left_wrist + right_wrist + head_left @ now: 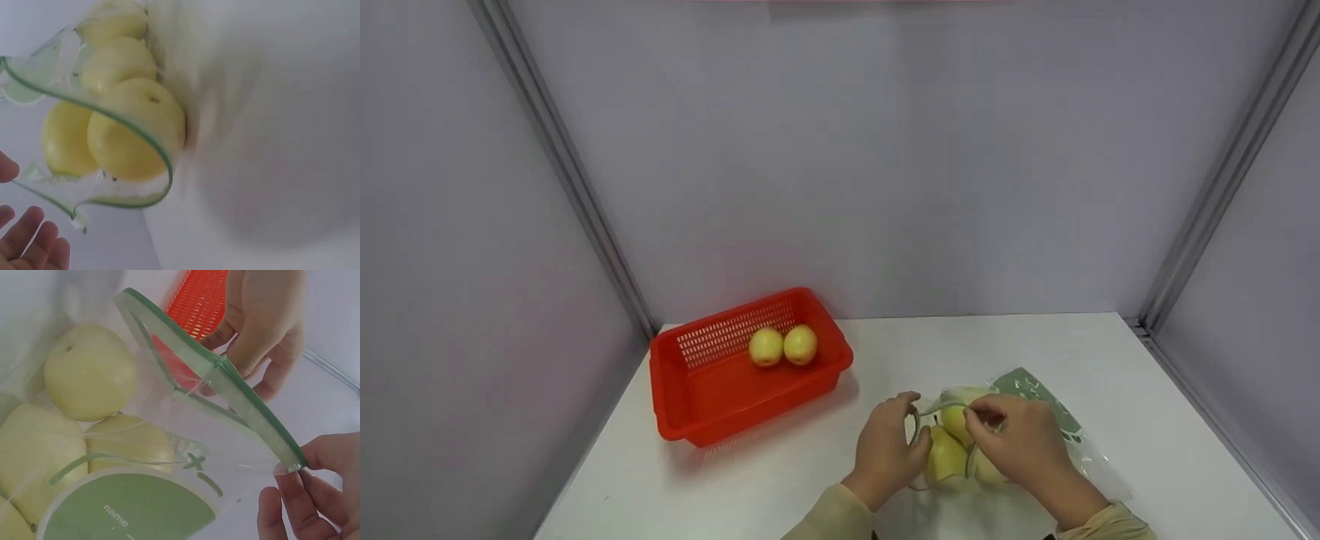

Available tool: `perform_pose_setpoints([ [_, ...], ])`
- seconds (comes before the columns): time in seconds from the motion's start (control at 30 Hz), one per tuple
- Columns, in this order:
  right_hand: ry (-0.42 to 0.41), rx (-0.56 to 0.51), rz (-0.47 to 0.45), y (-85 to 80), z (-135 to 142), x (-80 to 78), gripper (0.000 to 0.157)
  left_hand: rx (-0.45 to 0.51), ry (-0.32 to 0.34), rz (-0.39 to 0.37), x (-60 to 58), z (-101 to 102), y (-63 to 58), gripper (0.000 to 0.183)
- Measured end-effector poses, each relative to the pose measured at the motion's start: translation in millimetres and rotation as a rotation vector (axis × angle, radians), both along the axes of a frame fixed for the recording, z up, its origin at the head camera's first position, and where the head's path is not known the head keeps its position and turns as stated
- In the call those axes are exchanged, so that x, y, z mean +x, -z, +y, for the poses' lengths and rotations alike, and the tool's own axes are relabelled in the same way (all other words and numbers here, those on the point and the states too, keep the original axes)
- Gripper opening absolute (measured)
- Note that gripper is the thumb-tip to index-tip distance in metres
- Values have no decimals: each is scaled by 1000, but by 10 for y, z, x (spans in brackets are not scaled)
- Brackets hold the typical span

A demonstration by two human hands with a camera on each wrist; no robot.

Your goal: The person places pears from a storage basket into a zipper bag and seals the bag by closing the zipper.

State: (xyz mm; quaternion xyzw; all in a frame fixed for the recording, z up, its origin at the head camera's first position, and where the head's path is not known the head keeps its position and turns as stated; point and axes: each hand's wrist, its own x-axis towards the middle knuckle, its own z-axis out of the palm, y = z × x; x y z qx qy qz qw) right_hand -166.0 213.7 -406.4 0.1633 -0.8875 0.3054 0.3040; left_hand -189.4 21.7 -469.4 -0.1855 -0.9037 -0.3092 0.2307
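A clear zip-top bag (185, 422) with a green strip along its mouth and a green printed label lies on the table, holding several pale yellow fruits (135, 129) that look like pears. Its mouth gapes toward the left hand. My right hand (1024, 439) pinches one end of the green strip between thumb and fingertips, as the right wrist view shows. My left hand (886, 450) is at the bag's other side, thumb and fingers apart around the edge of the mouth. In the left wrist view, its fingertips (39, 242) lie just beyond the bag's rim.
A red plastic basket (750, 410) with slotted sides stands to the left, near the back wall. Two yellow fruits (800, 345) lie in it. Grey walls (840, 165) enclose the white table (780, 480) at the back and both sides.
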Motion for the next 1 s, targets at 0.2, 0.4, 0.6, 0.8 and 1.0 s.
perform_pose_setpoints([
  [0.2,-1,-14,-43,-34,7,56,15,-30,-45,26,-121,-218,-136,37],
  [0.4,1,-22,-31,-54,1,84,14,-56,-63,-46,-287,-481,-369,38],
  [0.6,-24,-36,-4,-54,-1,110,14,-79,-92,-163,-461,-808,-583,44],
  [0.8,-28,-42,-7,-49,-35,174,12,-125,-173,-293,-672,-1230,-744,52],
  [1.0,-38,-52,-19,-48,-51,267,12,-313,-239,-310,-814,-1596,-884,63],
])
